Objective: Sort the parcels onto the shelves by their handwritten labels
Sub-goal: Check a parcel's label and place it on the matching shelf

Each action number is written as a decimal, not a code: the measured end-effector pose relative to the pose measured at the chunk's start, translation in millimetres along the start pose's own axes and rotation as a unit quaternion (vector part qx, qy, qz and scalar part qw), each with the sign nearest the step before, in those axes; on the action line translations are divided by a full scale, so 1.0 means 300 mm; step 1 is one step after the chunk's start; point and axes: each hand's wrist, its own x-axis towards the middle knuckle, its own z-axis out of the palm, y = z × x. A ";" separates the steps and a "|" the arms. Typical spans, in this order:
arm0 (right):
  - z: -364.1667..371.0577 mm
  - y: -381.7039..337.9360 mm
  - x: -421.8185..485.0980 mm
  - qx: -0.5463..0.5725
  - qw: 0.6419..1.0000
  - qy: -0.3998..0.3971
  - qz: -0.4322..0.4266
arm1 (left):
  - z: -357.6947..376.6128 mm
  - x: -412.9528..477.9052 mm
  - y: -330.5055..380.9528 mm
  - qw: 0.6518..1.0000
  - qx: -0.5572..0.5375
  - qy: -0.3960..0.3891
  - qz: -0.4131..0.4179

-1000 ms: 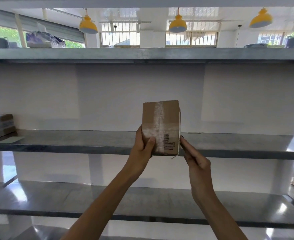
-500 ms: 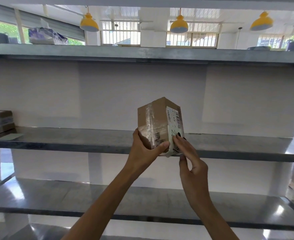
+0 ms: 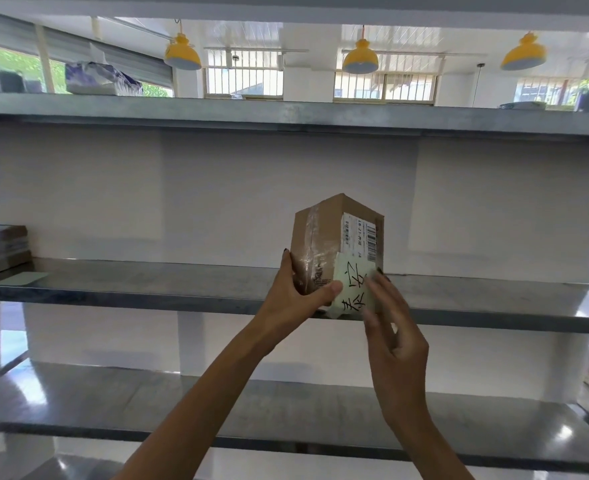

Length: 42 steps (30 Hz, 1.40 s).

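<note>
Hidden behind left hand point(image 3: 296, 299) and right hand point(image 3: 395, 336): lower edge of parcel point(image 3: 320, 233). Blurred: fingers point(image 3: 384, 294) of right hand, covering right part of handwritten label point(image 3: 350, 289). Too small to read: print on shipping label point(image 3: 358, 237). Cut off at left edge: stacked boxes point(image 3: 0, 249). Cut off at near edge: left forearm point(image 3: 189, 410), right forearm point(image 3: 421, 441).

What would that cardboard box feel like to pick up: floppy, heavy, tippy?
Probably stiff: the box keeps sharp edges in the grip of the left hand. Likely light, since that hand alone grips it while the right hand only touches the label. Held on end, taller than wide, it might tip if nudged.
</note>
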 end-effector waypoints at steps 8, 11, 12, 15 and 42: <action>-0.015 0.001 0.075 0.173 0.974 -0.052 0.134 | -0.019 -0.008 -0.026 0.997 -0.061 -0.054 -0.017; -0.003 0.005 0.063 0.146 0.981 -0.038 0.119 | -0.025 0.006 -0.043 0.994 -0.089 -0.047 -0.043; 0.000 0.005 0.058 0.133 0.984 -0.033 0.113 | -0.029 0.008 -0.048 0.994 -0.090 -0.037 -0.046; 0.009 0.007 0.046 0.105 0.989 -0.011 0.105 | -0.032 -0.007 -0.053 0.998 -0.051 -0.016 -0.023; -0.007 0.052 0.104 0.271 0.934 0.008 0.233 | -0.062 0.018 -0.065 0.991 -0.134 0.015 0.013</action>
